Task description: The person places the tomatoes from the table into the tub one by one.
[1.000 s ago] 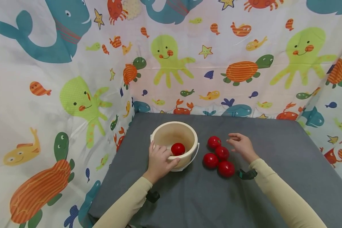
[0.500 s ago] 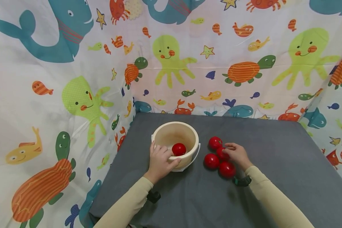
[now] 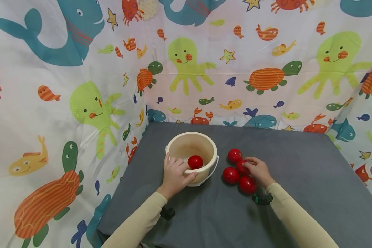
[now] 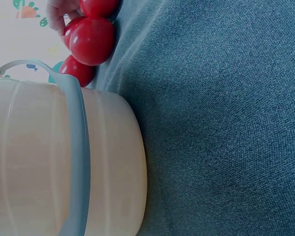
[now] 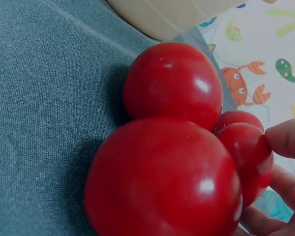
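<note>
My left hand (image 3: 175, 176) holds the near left rim of a cream bucket (image 3: 190, 143), fingers over the edge and thumb along the outside. Inside the bucket lies one red tomato (image 3: 195, 162). To its right, a cluster of tomatoes rests on the grey cloth. My right hand (image 3: 260, 171) grips the right-hand tomato (image 5: 243, 150) of that cluster, thumb on one side and fingers reaching round below it in the right wrist view. Close around it sit a back tomato (image 3: 234, 155), a left tomato (image 3: 230, 175) and a front tomato (image 3: 247, 185).
The grey cloth (image 3: 300, 165) covers the table. A curtain (image 3: 217, 82) printed with sea animals hangs at the back and sides. The bucket's white handle (image 3: 213, 170) hangs down on its right side.
My right hand has moved left and down from beside the cluster and taken hold of the right-hand tomato. The left hand keeps its place on the bucket rim.
</note>
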The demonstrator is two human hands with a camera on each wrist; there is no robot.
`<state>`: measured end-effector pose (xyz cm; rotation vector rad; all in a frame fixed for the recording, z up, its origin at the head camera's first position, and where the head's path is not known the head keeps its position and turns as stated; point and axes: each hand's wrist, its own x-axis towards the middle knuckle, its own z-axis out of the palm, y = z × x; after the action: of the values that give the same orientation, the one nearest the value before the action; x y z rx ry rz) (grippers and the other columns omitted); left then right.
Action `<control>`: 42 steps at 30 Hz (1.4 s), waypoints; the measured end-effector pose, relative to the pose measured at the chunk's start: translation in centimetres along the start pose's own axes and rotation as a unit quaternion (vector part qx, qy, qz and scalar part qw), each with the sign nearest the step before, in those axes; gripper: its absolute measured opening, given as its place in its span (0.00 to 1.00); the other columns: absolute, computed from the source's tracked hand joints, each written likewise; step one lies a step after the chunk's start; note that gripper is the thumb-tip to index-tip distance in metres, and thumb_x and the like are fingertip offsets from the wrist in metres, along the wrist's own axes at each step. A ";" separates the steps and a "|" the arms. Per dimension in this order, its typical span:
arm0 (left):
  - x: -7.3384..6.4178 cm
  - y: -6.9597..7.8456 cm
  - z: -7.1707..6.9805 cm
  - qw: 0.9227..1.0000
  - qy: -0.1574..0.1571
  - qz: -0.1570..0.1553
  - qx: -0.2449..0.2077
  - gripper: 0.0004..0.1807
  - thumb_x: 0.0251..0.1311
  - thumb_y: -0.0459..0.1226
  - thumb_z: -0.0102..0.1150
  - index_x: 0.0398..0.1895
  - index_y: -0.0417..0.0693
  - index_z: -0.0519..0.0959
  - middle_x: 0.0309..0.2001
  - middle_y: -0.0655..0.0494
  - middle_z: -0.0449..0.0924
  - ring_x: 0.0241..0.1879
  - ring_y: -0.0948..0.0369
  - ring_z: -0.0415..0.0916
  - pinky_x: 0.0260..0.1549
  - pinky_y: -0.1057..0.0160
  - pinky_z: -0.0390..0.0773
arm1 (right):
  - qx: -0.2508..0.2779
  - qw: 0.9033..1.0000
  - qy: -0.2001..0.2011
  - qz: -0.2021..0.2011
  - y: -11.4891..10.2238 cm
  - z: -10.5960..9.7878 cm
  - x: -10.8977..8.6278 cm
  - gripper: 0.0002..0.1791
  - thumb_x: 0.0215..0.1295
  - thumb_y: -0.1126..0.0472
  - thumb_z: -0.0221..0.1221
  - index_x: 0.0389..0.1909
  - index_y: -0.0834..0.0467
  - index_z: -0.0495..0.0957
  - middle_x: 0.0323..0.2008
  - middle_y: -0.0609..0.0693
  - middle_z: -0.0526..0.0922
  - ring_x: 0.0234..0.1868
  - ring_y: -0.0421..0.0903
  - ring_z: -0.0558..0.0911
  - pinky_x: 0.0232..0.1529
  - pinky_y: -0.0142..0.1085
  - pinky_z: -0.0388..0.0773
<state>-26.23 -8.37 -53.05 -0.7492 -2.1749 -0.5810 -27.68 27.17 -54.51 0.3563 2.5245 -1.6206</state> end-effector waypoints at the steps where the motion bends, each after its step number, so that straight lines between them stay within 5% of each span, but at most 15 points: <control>1: 0.0 0.0 0.0 1.000 0.001 0.001 0.000 0.19 0.58 0.57 0.63 0.23 0.54 0.81 0.27 0.57 0.82 0.35 0.57 0.74 0.65 0.29 0.64 | 0.003 1.000 0.002 0.002 0.0 0.0 0.0 0.28 0.74 0.53 0.56 0.68 0.63 0.71 0.65 0.68 0.77 0.51 0.50 0.83 0.44 0.37 0.86; 11: 0.1 0.0 -0.1 1.000 0.007 0.011 -0.003 0.18 0.57 0.56 0.64 0.23 0.53 0.81 0.27 0.55 0.82 0.35 0.55 0.74 0.64 0.27 0.64 | 0.007 1.000 0.004 0.002 0.0 -0.1 -0.1 0.28 0.74 0.52 0.55 0.68 0.63 0.71 0.63 0.67 0.79 0.44 0.42 0.82 0.40 0.34 0.84; 31: 0.2 0.0 -0.1 1.000 0.008 0.010 0.000 0.19 0.57 0.56 0.63 0.22 0.53 0.81 0.26 0.56 0.82 0.34 0.56 0.74 0.64 0.28 0.65 | -0.005 1.000 0.010 0.000 -0.1 -0.2 -0.1 0.27 0.74 0.53 0.55 0.67 0.63 0.72 0.62 0.67 0.79 0.50 0.50 0.81 0.38 0.34 0.83; 42: 0.1 0.0 0.0 1.000 0.008 0.009 0.000 0.19 0.58 0.56 0.63 0.22 0.53 0.81 0.26 0.56 0.81 0.34 0.56 0.73 0.62 0.28 0.65 | 0.008 1.000 0.023 -0.011 0.1 -0.8 0.2 0.27 0.74 0.51 0.55 0.67 0.62 0.72 0.59 0.65 0.81 0.39 0.43 0.80 0.35 0.35 0.85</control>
<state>-26.26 -8.32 -53.02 -0.7606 -2.1515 -0.5760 -27.78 27.95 -54.34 0.3739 2.5578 -1.6611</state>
